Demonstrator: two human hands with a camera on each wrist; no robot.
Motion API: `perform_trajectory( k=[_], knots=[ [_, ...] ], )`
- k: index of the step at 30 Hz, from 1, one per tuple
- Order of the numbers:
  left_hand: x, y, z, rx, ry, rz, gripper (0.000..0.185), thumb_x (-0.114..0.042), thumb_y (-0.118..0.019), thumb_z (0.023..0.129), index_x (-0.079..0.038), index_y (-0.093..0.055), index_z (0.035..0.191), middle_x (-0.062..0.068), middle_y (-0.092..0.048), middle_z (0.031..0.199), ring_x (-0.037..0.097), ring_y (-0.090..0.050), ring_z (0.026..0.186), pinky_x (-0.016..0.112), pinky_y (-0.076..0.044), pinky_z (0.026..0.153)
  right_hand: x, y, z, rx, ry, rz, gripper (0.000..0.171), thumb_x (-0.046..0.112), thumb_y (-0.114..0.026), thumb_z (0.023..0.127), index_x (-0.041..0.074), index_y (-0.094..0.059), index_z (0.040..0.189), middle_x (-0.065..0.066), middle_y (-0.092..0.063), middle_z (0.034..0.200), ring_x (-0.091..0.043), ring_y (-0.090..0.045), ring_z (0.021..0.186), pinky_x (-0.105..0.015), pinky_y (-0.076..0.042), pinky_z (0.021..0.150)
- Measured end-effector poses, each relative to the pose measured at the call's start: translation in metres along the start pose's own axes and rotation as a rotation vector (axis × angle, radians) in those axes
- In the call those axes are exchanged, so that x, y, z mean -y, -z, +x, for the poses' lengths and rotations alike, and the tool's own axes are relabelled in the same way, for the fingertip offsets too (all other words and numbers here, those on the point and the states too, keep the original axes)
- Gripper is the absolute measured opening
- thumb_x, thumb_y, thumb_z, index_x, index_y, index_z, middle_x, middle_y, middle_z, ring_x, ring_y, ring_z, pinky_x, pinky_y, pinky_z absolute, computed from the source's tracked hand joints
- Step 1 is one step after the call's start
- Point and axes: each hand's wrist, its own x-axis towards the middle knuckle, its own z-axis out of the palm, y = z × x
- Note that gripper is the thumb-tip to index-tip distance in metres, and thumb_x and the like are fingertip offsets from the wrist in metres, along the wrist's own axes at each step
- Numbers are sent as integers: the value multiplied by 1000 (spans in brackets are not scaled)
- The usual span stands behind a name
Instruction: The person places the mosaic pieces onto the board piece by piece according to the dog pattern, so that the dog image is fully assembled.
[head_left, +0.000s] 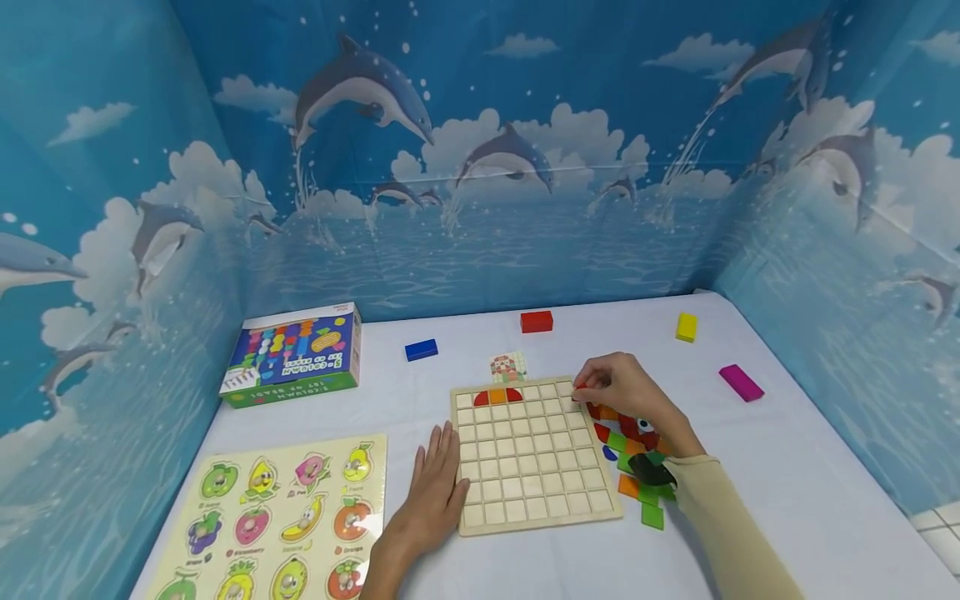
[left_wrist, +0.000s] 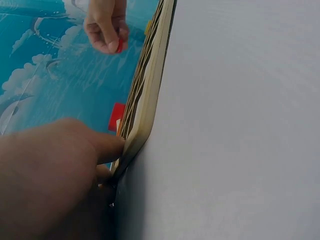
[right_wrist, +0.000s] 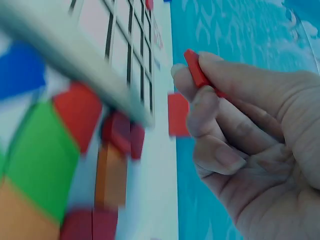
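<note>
On the white table [head_left: 750, 467], a wooden grid board [head_left: 531, 454] sits between both hands. Three curved pieces [head_left: 497, 396], red and orange, fill part of its top row; every other square looks bare, so most of the filling is left. My right hand [head_left: 626, 392] pinches a small red piece [right_wrist: 196, 72] at the board's top right corner. My left hand [head_left: 438, 487] lies flat, fingers straight, against the board's left edge. Loose coloured pieces [head_left: 637, 467] wait beside the board, perhaps a dozen.

Grid board [head_left: 534, 454]: pale matt wood. Red tile [right_wrist: 196, 74]: smooth, painted. Table cover [head_left: 787, 467]: white matt cloth. Box [head_left: 294, 354]: glossy cardboard.
</note>
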Motion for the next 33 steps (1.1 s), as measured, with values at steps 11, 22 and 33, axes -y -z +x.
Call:
perform_trajectory(
  k=[11,22,33],
  knots=[
    [-6,3,1,-2,0,-20,70,-22,-52,114,4,-18,170,16,-7,181,35,-2,167,19,22,124,28,-42,21,90,67,240,6,2,-77,99,1,-83,98,-12,-81,90,-38,-76,75,-31,-62,67],
    [-3,4,0,33,34,-19,71,-25,-50,115,0,-15,171,12,-4,181,29,4,168,19,23,123,60,-86,52,221,149,273,7,-1,-76,98,-3,-82,100,-12,-79,84,-36,-77,72,-36,-64,65],
    [0,5,-1,39,24,-13,70,-26,-48,115,0,-15,171,12,-3,181,29,4,168,19,23,123,75,-116,76,143,195,129,6,-3,-82,92,2,-85,89,-4,-79,78,-21,-75,65,-56,-51,111]
  ],
)
